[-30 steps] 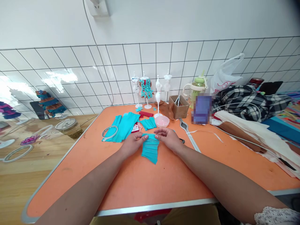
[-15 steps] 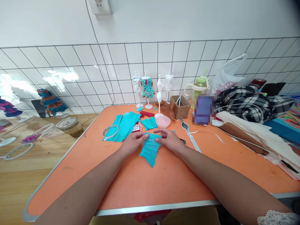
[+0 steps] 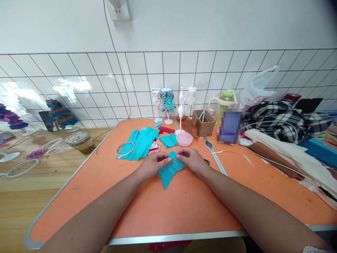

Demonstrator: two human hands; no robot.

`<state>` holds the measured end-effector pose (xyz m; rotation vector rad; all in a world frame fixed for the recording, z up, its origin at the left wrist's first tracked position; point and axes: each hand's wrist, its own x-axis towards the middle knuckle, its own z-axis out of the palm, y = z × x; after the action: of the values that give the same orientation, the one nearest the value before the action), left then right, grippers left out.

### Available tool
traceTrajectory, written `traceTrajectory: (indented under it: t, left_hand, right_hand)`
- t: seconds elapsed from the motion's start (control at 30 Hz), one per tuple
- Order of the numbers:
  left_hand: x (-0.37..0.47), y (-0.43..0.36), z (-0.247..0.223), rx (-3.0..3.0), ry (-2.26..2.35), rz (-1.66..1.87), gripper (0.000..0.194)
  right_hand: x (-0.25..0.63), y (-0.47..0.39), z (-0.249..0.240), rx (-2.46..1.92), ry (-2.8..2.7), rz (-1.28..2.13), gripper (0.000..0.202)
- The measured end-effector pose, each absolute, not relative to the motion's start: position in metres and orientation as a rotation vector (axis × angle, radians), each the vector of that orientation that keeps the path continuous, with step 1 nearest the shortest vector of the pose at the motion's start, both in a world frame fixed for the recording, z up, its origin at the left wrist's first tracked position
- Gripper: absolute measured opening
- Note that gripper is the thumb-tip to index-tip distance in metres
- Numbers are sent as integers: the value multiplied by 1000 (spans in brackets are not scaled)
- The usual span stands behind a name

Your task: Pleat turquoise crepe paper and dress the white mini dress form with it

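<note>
A small turquoise piece of crepe paper is pinched along its upper edge between my two hands, its pointed lower end hanging toward me over the orange table. My left hand grips the left side of that edge with thumb and fingers. On the other side, my right hand pinches it close by. Just beyond them lie a smaller pleated turquoise piece and a pink bowl. Larger turquoise sheets with a roll of white tape on them lie to the left.
Several small white mannequins stand near the tiled wall, one dressed in turquoise ruffles. A cardboard box, a green-lidded bottle and plaid cloth are at the back right. A glass jar stands on the wooden table.
My hands have come closer together on the turquoise paper, and its upper edge now looks bunched. Its lower tip has swung slightly left. The camera view has shifted a little.
</note>
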<state>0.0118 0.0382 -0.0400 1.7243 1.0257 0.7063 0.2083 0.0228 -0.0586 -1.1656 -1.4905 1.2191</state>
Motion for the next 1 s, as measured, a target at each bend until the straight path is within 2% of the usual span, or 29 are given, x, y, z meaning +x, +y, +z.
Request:
traceTrajectory:
  t: [0.1, 0.27, 0.4, 0.57, 0.77, 0.9, 1.0]
  left_hand:
    - [11, 38, -40, 1778, 1065, 768, 34]
    - [14, 32, -36, 2034, 1112, 726, 25]
    - [13, 31, -35, 2036, 1119, 707, 29]
    - [4, 41, -38, 1906, 1152, 673, 54]
    - [0, 49, -39, 1494, 1018, 688, 46]
    - [2, 47, -37, 1449, 1032, 763, 45]
    - [3, 44, -34, 1470, 1049, 784, 44]
  right_hand:
    - [210, 24, -58, -1083, -1471, 1299, 25]
    - [208, 22, -57, -1085, -1589, 1123, 27]
    - [207, 22, -58, -1157, -1597, 1141, 19]
    - [211, 25, -55, -1109, -1412, 1188, 23]
    - [222, 30, -53, -1061, -1266, 1299, 30]
    - [224, 32, -55, -1050, -1341, 1353, 35]
    - [223, 31, -56, -1049, -1399, 1328, 30]
